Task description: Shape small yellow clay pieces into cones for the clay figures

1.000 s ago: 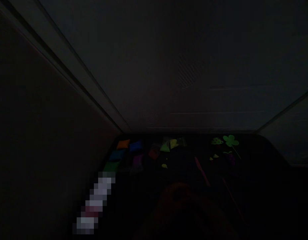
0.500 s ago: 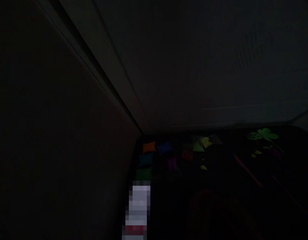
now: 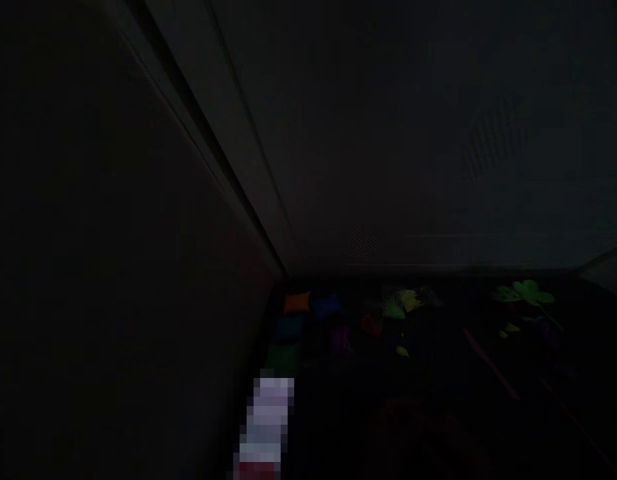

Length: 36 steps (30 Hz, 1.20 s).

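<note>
The view is very dark. Low in the middle lies a faint reddish shape point(image 3: 413, 427), possibly one or both of my hands; its fingers and anything held are lost in shadow. Beyond it, on the dark table top, are a small yellow piece point(image 3: 402, 351) and a long pink stick-like tool point(image 3: 489, 363). A thin reddish rod point(image 3: 573, 413) slants off to the right. Toward the back right, a green clover-like shape point(image 3: 532, 292) on a thin stem lies beside small yellow pieces point(image 3: 511, 327).
Small coloured packets stand at the back left: orange point(image 3: 297, 303), blue point(image 3: 328, 307), teal point(image 3: 289, 329), green point(image 3: 282, 359) and purple point(image 3: 341, 340). Red point(image 3: 371, 325) and yellow point(image 3: 411, 300) ones lie near the middle. A pixelated pale strip point(image 3: 268, 420) runs along the left edge. A wall point(image 3: 388, 133) rises behind.
The whole scene has shifted slightly down and left in the picture as the camera tilted. The faint reddish shape has become dimmer and lower. No object has visibly moved on the table.
</note>
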{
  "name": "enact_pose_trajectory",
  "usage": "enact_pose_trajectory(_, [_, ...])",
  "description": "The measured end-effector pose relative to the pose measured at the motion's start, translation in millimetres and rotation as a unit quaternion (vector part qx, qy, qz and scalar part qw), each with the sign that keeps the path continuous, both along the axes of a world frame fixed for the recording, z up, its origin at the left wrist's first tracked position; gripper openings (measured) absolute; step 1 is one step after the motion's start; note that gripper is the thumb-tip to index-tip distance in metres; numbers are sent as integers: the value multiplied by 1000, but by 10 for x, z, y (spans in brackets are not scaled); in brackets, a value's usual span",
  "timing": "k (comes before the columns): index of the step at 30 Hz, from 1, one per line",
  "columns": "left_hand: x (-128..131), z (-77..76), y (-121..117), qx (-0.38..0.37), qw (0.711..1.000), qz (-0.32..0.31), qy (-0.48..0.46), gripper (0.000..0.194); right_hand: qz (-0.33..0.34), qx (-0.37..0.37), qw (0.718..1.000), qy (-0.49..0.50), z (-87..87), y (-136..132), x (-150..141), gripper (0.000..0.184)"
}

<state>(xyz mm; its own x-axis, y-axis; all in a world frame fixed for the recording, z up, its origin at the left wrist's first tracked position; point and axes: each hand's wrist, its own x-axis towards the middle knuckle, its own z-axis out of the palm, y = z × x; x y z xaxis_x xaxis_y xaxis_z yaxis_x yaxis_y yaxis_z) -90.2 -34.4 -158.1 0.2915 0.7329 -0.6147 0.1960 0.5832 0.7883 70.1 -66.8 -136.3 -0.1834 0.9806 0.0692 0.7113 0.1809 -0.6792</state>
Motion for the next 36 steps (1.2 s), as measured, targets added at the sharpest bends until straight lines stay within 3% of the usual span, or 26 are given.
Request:
enact_pose_trajectory(4, [42, 106, -66, 39, 998, 51, -9, 37, 36, -9, 999, 36, -238, -26, 61, 25])
enact_pose_trajectory(8, [61, 82, -58, 104, 988, 88, -69, 34, 36, -16, 997, 73, -352, -4, 58, 27])
enact_pose_trajectory(17, [77, -12, 89, 134, 978, 52, -152, 37, 66, -15, 987, 147, -291, 154, 80, 30])
enact_pose_trajectory(24, [225, -74, 106, 151, 958, 92, -225, 33, 57, -20, 986, 157, -258, 163, 139, 30])
enact_pose_trajectory(36, [221, -109, 43, 164, 959, 110, -204, 38, 61, 13, 988, 138, -291, 132, 105, 30])
